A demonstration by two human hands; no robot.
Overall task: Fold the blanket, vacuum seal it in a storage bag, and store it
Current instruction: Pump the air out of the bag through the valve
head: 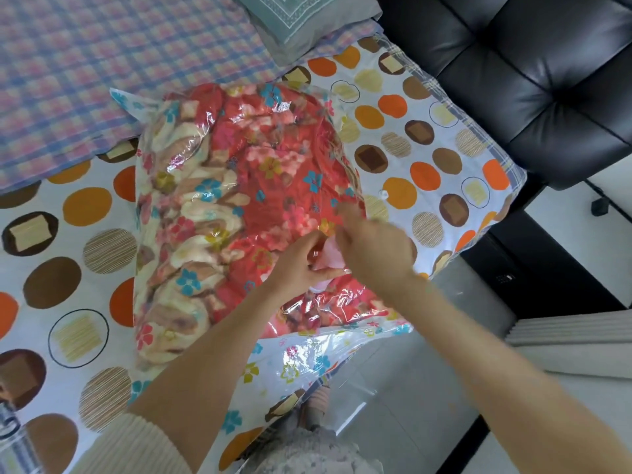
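Blanket (260, 165), red and flowered, sits packed inside the clear storage bag (307, 360), which lies on the bed's spotted sheet (78, 254); a black padded chair (530, 80) stands beyond the bag. On top of the bag, the left hand (297, 265) curls its fingers round a small pink piece (330, 258). The right hand (376, 248) is right beside that piece, too blurred to tell its grip.

Bright, soft, even light, with barely any shadow. White glare streaks the clear storage bag (191, 148) beyond the left hand (301, 265) and again just below both wrists. The right hand (372, 248) is smeared by motion blur, as is the pink piece (328, 258) that the left hand pinches. Beyond the right hand the black chair (530, 80) shines. The bed (68, 234) bows towards the picture's edges.
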